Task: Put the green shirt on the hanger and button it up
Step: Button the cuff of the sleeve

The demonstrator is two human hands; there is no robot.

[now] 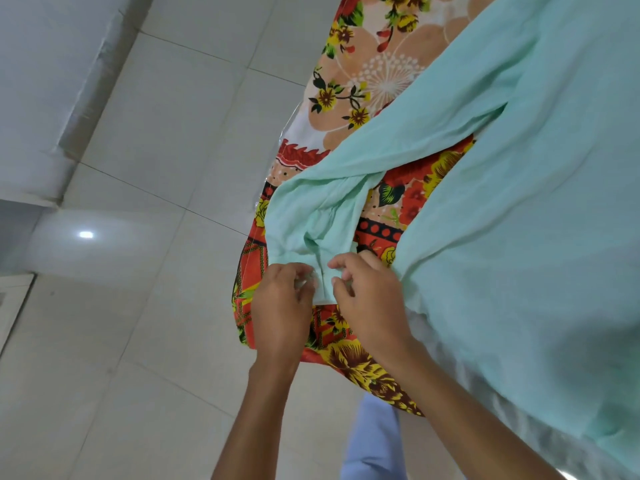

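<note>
The pale green shirt (519,209) lies spread over a flowered cloth, filling the right side of the head view. One sleeve runs down to the left and ends in a cuff (311,233) near the cloth's edge. My left hand (282,306) pinches the cuff's left edge with curled fingers. My right hand (367,292) pinches the cuff's right edge, its fingertips a little apart from the left hand's. No hanger is in view.
The orange, red and yellow flowered cloth (374,84) covers the surface under the shirt. White floor tiles (166,133) fill the left half. A pale blue trouser leg (374,441) shows below between my arms.
</note>
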